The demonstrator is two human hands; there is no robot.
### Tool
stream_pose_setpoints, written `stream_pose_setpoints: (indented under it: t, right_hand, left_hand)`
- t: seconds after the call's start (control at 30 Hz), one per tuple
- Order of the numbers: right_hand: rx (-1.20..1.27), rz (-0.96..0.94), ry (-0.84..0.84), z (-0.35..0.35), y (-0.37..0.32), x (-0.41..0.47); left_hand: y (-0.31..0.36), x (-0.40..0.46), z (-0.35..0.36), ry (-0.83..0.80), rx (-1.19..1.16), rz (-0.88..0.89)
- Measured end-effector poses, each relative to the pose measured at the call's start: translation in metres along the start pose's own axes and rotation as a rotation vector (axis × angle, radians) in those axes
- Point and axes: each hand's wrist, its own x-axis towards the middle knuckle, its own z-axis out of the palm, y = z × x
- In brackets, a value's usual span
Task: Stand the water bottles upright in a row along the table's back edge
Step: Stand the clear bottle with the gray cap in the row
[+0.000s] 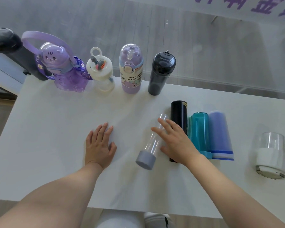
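Note:
Several bottles stand upright along the back edge: a black flask (18,51), a purple bear bottle (67,74), a white-lidded clear bottle (102,76), a lilac cartoon bottle (131,74) and a dark bottle (160,74). A clear bottle with a grey cap (150,145) lies on the white table (48,137). My right hand (176,142) rests over it, fingers spread, not closed around it. Beside it lie a black bottle (178,112), a teal bottle (199,132) and a lavender bottle (220,137). My left hand (99,143) lies flat on the table.
A clear glass cup with a white band (270,153) sits at the right. Behind the table is a glass pane with grey floor beyond. The table's front edge is close to my body.

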Motion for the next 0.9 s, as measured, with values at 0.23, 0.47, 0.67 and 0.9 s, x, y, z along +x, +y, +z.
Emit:
stream_pose_setpoints:
  t: [0.23,0.47,0.67,0.9]
  right_hand:
    - [0.315,0.225,0.105,-0.029,0.008,0.008]
    - [0.465,0.417,0.280,-0.038,0.028,0.031]
    - [0.536,0.550,0.326,-0.036,0.052,0.054]
    - [0.526,0.633,0.394,-0.042,0.070,0.074]
  left_hand:
    - [0.000,0.000,0.000,-0.005,-0.003,-0.001]
    - [0.000,0.000,0.000,-0.018,0.000,-0.002]
    - [0.000,0.001,-0.001,-0.022,-0.006,-0.005]
    - [0.001,0.002,-0.001,-0.022,-0.009,-0.002]
